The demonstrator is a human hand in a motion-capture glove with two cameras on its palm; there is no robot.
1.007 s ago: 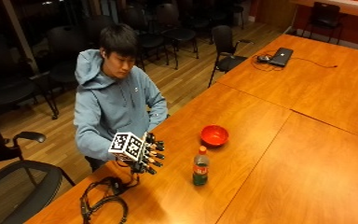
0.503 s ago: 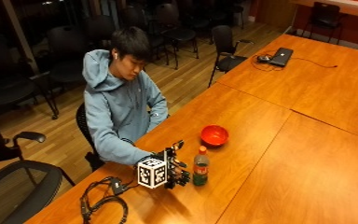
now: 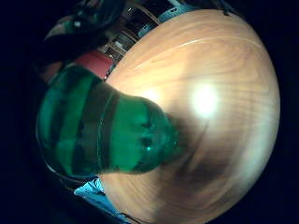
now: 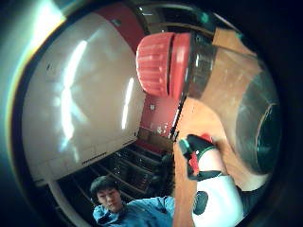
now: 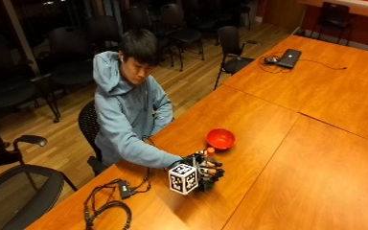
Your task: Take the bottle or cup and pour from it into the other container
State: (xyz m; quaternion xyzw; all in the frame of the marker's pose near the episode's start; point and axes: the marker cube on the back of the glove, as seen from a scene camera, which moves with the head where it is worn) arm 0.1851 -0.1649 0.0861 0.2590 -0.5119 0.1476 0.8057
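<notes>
A green plastic bottle with a red cap [image 5: 210,151] stands upright on the wooden table [image 5: 299,158] in front of the seated person. My gloved right hand [image 5: 204,170] is wrapped round its body, fingers curled over the side. The bottle's green body [image 3: 107,135] fills much of the little finger side palm view, and its red cap [image 4: 156,64] shows large in the thumb side palm view. A red bowl [image 5: 221,139] sits on the table just beyond the bottle, a short gap apart from it. The bowl [image 3: 93,63] also peeks out behind the bottle.
A black cable bundle [image 5: 110,203] lies on the table near its front edge, beside my forearm. A laptop [image 5: 289,57] rests at the far end. Office chairs [image 5: 18,187] stand around the table. Bare wood stretches to the right of the bottle.
My right hand has moved from the table edge across to the bottle and curled its fingers round it. The bottle and the bowl stay where they were.
</notes>
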